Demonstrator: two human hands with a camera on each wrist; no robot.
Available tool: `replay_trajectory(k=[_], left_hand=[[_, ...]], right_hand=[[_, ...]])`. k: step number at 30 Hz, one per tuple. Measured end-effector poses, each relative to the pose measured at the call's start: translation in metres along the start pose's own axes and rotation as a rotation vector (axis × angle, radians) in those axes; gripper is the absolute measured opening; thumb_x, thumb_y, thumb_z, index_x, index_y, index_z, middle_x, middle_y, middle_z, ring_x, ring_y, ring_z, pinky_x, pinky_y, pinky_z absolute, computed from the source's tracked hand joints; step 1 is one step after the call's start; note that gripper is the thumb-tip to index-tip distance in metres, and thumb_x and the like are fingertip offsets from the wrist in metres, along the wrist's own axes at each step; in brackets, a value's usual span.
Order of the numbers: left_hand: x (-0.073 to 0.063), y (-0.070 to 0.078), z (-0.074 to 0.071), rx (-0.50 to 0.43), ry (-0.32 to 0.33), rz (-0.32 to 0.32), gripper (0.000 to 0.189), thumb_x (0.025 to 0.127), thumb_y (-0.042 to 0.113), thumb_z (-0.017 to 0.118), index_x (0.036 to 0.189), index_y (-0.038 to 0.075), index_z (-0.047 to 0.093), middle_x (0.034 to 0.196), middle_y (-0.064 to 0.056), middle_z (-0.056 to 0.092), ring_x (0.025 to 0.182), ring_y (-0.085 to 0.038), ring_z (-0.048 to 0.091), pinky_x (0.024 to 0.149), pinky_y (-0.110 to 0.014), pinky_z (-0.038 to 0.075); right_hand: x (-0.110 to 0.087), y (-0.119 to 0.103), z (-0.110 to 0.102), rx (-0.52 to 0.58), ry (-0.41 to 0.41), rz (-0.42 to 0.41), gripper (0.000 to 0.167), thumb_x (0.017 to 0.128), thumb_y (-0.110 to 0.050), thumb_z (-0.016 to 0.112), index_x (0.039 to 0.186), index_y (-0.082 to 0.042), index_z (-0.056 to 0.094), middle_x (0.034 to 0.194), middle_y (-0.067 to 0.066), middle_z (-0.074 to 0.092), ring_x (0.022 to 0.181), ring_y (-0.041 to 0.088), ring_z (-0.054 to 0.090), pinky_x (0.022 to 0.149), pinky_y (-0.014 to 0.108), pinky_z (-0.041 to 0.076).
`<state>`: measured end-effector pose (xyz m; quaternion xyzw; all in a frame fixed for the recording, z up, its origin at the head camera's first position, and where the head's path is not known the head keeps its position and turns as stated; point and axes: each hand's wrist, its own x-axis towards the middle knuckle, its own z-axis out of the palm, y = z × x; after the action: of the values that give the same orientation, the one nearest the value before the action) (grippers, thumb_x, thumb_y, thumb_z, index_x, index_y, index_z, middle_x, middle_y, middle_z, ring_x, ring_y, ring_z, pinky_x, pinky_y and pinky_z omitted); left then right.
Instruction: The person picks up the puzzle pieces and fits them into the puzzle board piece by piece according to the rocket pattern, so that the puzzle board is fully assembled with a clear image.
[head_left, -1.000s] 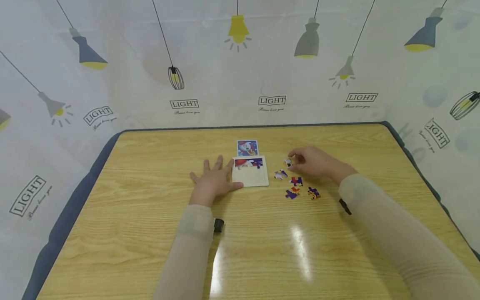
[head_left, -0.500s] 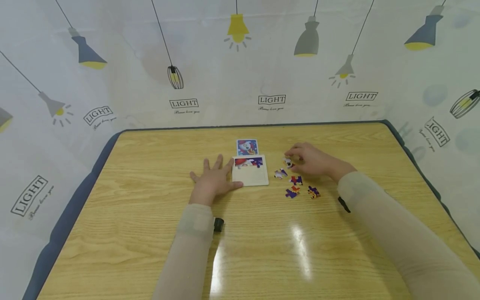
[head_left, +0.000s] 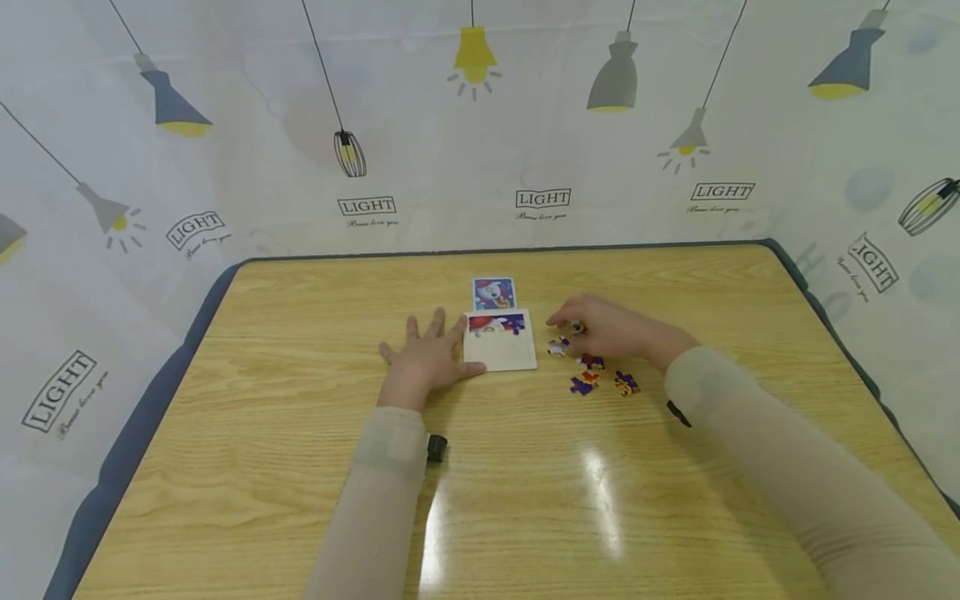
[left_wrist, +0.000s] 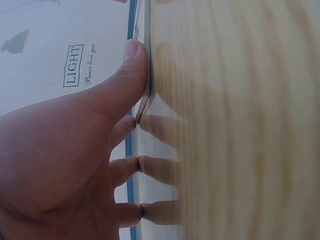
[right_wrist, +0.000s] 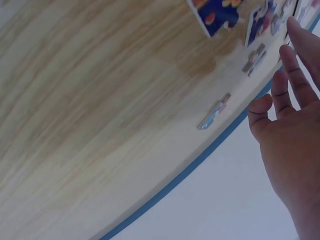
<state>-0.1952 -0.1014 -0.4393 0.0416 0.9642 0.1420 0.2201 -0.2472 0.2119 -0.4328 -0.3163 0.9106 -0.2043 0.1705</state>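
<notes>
My left hand [head_left: 423,367] lies with fingers spread on the table, thumb and forefinger at the left edge of a white puzzle tray [head_left: 498,354]. The left wrist view shows the thumb [left_wrist: 131,75] against the tray's edge. Red, white and purple pieces [head_left: 495,323] fill the tray's upper part. Right of the tray, my right hand [head_left: 611,327] hovers over loose jigsaw pieces, fingers bent and apart. A white-and-purple jigsaw piece [head_left: 558,347] lies just below its fingertips, and a grey-and-white jigsaw piece [head_left: 577,327] shows between forefinger and thumb.
A picture card [head_left: 493,293] of a white cartoon figure in red touches the tray's far edge. Nearer me lie a red-and-purple piece [head_left: 592,362], an orange-and-purple piece [head_left: 585,383] and another purple piece [head_left: 627,382]. Patterned cloth [head_left: 450,167] stands behind the table.
My right hand has moved left and slightly toward me, from the grey-and-white piece to over the white-and-purple one. The left hand and the tray have stayed put.
</notes>
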Motion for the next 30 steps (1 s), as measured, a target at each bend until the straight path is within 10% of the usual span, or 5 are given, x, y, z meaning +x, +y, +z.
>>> replay_trajectory(k=[14, 23, 30], left_hand=[[-0.001, 0.001, -0.001, 0.009, 0.001, -0.003, 0.094, 0.096, 0.075, 0.058, 0.171, 0.041, 0.013, 0.182, -0.002, -0.006, 0.165, -0.048, -0.011, 0.118, -0.089, -0.002], [-0.002, 0.001, -0.001, 0.009, 0.002, 0.003, 0.094, 0.096, 0.075, 0.058, 0.171, 0.041, 0.013, 0.182, -0.002, -0.006, 0.165, -0.048, -0.011, 0.118, -0.089, -0.003], [-0.001, 0.001, 0.0, 0.009, 0.01, 0.003, 0.094, 0.096, 0.075, 0.058, 0.171, 0.041, 0.014, 0.182, -0.002, -0.006, 0.165, -0.048, -0.01, 0.119, -0.089, -0.002]], right_hand=[[0.002, -0.003, 0.012, 0.084, -0.009, 0.039, 0.044, 0.099, -0.003, 0.065, 0.141, -0.016, 0.07, 0.128, 0.002, 0.074, 0.116, 0.024, 0.061, 0.1, 0.046, 0.055], [-0.005, -0.008, 0.012, -0.114, 0.011, 0.183, 0.049, 0.092, -0.052, 0.081, 0.123, -0.015, 0.075, 0.111, 0.0, 0.073, 0.101, 0.02, 0.064, 0.096, 0.043, 0.057], [-0.007, -0.012, 0.015, 0.013, -0.036, 0.028, 0.029, 0.101, -0.012, 0.069, 0.129, -0.019, 0.075, 0.134, 0.001, 0.07, 0.132, 0.028, 0.059, 0.116, 0.053, 0.051]])
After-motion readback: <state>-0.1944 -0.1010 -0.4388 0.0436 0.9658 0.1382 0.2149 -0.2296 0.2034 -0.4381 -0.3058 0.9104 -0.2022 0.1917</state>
